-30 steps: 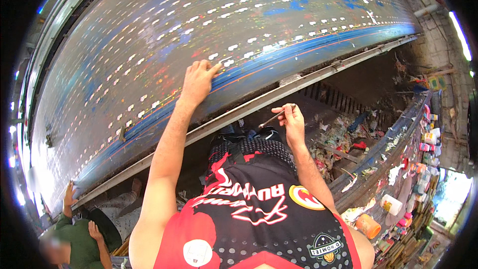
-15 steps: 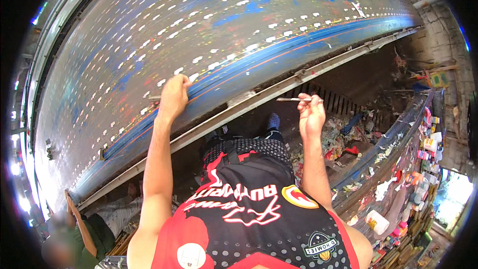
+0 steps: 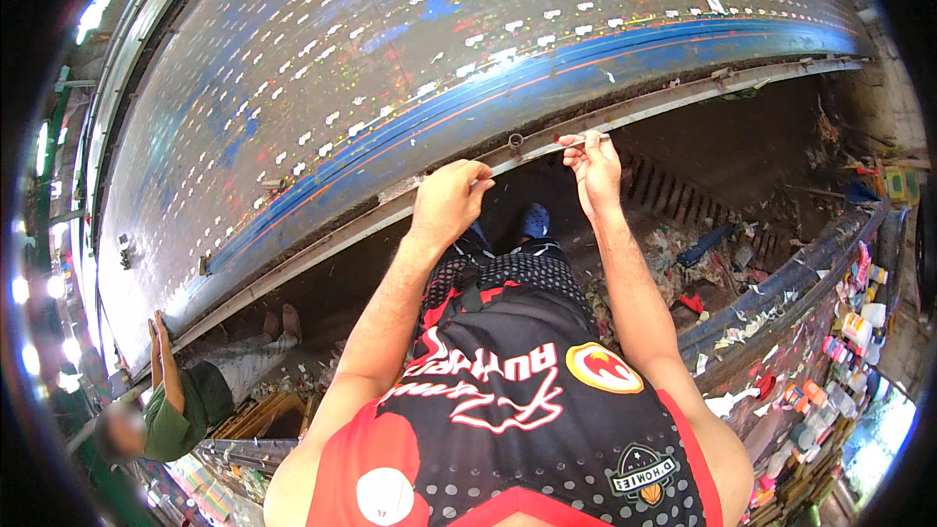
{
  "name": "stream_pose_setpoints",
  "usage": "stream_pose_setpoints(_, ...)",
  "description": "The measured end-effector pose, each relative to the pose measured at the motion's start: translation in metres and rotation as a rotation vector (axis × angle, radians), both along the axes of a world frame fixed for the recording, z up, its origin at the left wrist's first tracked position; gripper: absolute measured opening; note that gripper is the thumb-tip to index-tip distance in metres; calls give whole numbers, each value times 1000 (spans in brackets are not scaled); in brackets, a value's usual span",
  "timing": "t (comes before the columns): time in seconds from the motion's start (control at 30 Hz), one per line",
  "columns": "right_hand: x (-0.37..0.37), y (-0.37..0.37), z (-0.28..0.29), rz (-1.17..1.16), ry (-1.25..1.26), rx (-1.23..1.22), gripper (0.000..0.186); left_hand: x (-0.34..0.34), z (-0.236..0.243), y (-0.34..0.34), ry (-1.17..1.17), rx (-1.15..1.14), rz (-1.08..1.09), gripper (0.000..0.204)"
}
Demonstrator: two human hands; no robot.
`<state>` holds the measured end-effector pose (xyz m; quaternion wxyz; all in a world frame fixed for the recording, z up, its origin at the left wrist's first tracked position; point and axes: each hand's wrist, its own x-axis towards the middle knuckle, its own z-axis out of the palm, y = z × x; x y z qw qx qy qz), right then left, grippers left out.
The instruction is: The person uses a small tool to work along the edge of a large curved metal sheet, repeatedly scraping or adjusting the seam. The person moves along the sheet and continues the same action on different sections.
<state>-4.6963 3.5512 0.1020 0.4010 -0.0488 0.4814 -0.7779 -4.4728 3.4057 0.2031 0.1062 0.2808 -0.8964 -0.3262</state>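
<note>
A thin stick-like tool, perhaps a small brush point(image 3: 574, 140), is pinched in the fingers of my right hand point(image 3: 597, 176), which is raised by the metal rail. My left hand point(image 3: 449, 203) is left of it, over the same rail, with thumb and fingertips drawn together. Whatever they may hold is too small to make out. Beyond both hands lies a long table surface point(image 3: 322, 185) with rows of small white shapes and blue, red and yellow smears. A blue band runs along its near edge.
The metal rail point(image 3: 673, 109) follows the table's near side, with a small ring point(image 3: 515, 141) on it. At the right stands a cluttered bench with small bottles point(image 3: 810, 395). Scraps point(image 3: 649, 263) litter the floor. Another person point(image 3: 181, 410) leans on the table at far left.
My left hand has come off the table's blue band, moving right and toward me to the rail. My right hand has moved slightly up with the stick-like tool, nearer the rail.
</note>
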Motion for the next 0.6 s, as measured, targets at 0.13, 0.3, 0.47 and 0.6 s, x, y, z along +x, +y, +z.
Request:
stream_pose_setpoints(0.13,3,-3,1,24,-48,-6,20,-21,-20,12,29,-48,31,24)
stream_pose_setpoints(0.3,3,-11,-1,53,-81,-25,20,-37,-35,19,97,-113,46,26)
stream_pose_setpoints(0.47,-7,-8,3,47,-65,7,21,-43,-46,25,188,-159,76,21)
stream_pose_setpoints(0.6,-10,-10,2,75,-85,-8,20,-45,-49,24,184,-149,88,19)
